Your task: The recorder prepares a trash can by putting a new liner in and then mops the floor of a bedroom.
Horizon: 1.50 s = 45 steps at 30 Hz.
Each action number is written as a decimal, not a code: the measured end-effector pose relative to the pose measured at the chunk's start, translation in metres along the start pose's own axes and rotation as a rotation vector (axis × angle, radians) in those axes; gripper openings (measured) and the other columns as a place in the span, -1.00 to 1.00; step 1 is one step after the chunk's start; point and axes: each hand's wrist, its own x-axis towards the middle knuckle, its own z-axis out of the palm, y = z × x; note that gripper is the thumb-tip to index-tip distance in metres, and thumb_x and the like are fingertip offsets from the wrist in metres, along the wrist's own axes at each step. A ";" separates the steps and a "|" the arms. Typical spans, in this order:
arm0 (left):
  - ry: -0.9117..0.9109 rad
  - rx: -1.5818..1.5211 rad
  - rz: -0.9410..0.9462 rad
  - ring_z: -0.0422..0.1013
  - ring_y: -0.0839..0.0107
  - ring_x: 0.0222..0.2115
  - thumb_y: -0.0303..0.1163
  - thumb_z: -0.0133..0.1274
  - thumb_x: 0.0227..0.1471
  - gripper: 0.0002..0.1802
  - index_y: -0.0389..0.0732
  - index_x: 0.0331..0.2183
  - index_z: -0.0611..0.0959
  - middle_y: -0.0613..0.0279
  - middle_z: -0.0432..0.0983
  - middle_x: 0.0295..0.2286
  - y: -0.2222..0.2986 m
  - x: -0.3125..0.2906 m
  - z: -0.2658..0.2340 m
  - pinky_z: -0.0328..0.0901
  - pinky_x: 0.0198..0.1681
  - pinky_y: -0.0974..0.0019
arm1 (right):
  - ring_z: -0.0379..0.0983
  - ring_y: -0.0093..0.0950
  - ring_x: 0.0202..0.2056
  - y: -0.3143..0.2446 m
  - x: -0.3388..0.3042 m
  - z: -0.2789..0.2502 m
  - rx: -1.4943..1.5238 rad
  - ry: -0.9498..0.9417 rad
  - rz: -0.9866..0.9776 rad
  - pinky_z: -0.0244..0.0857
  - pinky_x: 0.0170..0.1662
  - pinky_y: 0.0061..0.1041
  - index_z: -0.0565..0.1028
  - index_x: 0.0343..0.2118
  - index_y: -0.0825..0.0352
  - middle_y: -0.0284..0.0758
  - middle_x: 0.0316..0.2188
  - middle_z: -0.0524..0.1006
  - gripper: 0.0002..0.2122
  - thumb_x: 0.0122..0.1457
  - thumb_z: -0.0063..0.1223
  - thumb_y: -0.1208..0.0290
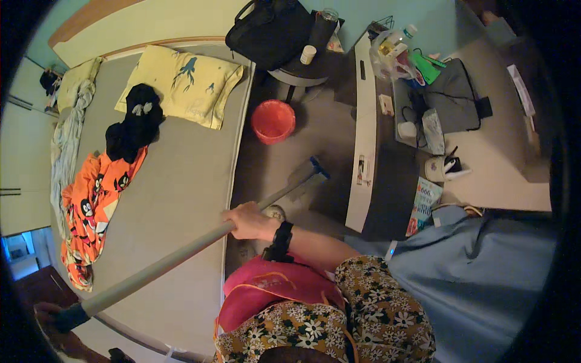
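- Our right hand (pixel 251 221) grips the pole (pixel 169 261).
- Our left hand (pixel 54 340), dim at eight o'clock, seemingly holds its end.
- Bin (pixel 288 126) near twelve o'clock.

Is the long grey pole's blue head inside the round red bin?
No, dark floor shows between the blue head and the round red bin.

The bed (pixel 184 181) bears a yellow pillow (pixel 187 88), black clothing (pixel 130 133) and orange cloth (pixel 97 196).

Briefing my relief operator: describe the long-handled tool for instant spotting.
Find the bed, then the floor beside it. Across both slants the long-handled tool, held by left hand and right hand. Unlike the round red wastebasket, it ends in a blue crossbar.
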 end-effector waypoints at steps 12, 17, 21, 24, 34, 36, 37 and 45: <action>-0.280 -0.394 -0.689 0.22 0.44 -0.50 -0.03 -0.13 -0.07 -0.58 -0.25 -0.48 0.38 0.20 0.23 -0.55 0.046 -0.075 0.203 0.15 -0.63 0.51 | 0.40 -0.25 -0.42 0.188 0.037 -0.108 -0.248 -0.097 0.154 0.20 -0.33 -0.22 0.40 -0.53 0.24 -0.23 -0.55 0.47 -0.87 -0.21 0.00 0.38; -1.074 -0.626 -1.226 0.32 0.50 -0.67 -0.38 0.00 -0.12 -0.51 -0.26 -0.08 0.33 0.21 0.45 -0.53 0.135 -0.108 0.341 0.23 -0.63 0.43 | 0.23 -0.26 -0.10 0.303 0.020 -0.089 -0.471 -0.106 0.289 0.13 -0.09 -0.27 0.41 -0.39 0.28 -0.22 -0.25 0.40 -0.79 -0.16 -0.05 0.40; -1.237 -0.686 -0.855 0.43 0.06 -0.49 -0.37 0.05 -0.15 -0.46 -0.24 -0.08 0.31 -0.10 0.45 -0.45 0.158 -0.205 0.429 0.28 -0.45 0.24 | 0.05 -0.24 0.06 0.350 0.001 -0.053 -0.552 -0.179 0.469 0.03 0.03 -0.23 0.41 -0.24 0.26 -0.20 -0.13 0.34 -0.73 -0.05 -0.21 0.43; -1.224 -0.895 -1.116 0.40 -0.04 -0.46 -0.36 0.06 -0.18 -0.47 -0.19 -0.09 0.32 -0.15 0.43 -0.47 0.160 -0.221 0.431 0.28 -0.47 0.18 | 0.00 -0.21 0.09 0.356 -0.011 -0.031 -0.576 -0.149 0.498 -0.02 0.06 -0.21 0.42 -0.25 0.27 -0.19 -0.10 0.33 -0.73 -0.02 -0.27 0.43; -1.389 -0.324 -0.765 0.41 -0.01 -0.52 -0.24 0.05 -0.19 -0.41 -0.14 -0.07 0.27 -0.08 0.44 -0.53 0.118 -0.250 0.298 0.27 -0.53 0.13 | 0.12 -0.26 -0.03 0.273 -0.041 0.101 -0.817 -0.132 0.317 -0.05 -0.02 -0.11 0.50 -0.54 0.19 -0.29 -0.38 0.43 -0.85 -0.17 -0.13 0.39; -1.384 -0.321 -0.717 0.41 0.01 -0.51 -0.25 0.06 -0.19 -0.41 -0.15 -0.08 0.28 -0.07 0.45 -0.54 0.113 -0.256 0.256 0.28 -0.51 0.15 | 0.18 -0.31 -0.10 0.259 -0.067 0.153 -0.747 -0.180 0.276 -0.01 -0.07 -0.14 0.49 -0.59 0.18 -0.31 -0.47 0.43 -0.89 -0.20 -0.11 0.39; -1.372 -0.366 -0.864 0.42 0.05 -0.50 -0.27 0.09 -0.23 -0.43 -0.18 -0.11 0.33 -0.06 0.45 -0.53 0.110 -0.260 0.233 0.29 -0.48 0.18 | 0.19 -0.33 -0.13 0.249 -0.075 0.175 -0.645 -0.324 0.308 -0.01 -0.09 -0.14 0.47 -0.58 0.17 -0.31 -0.47 0.42 -0.89 -0.20 -0.10 0.39; -0.967 -0.400 -1.161 0.41 0.21 -0.52 -0.26 0.04 -0.18 -0.60 -0.33 -0.29 0.51 0.06 0.47 -0.54 0.079 -0.285 0.135 0.31 -0.46 0.29 | 0.32 -0.22 -0.27 0.089 -0.069 0.129 -0.151 -0.547 0.134 0.17 -0.23 -0.24 0.43 -0.58 0.28 -0.18 -0.47 0.44 -0.83 -0.32 0.07 0.37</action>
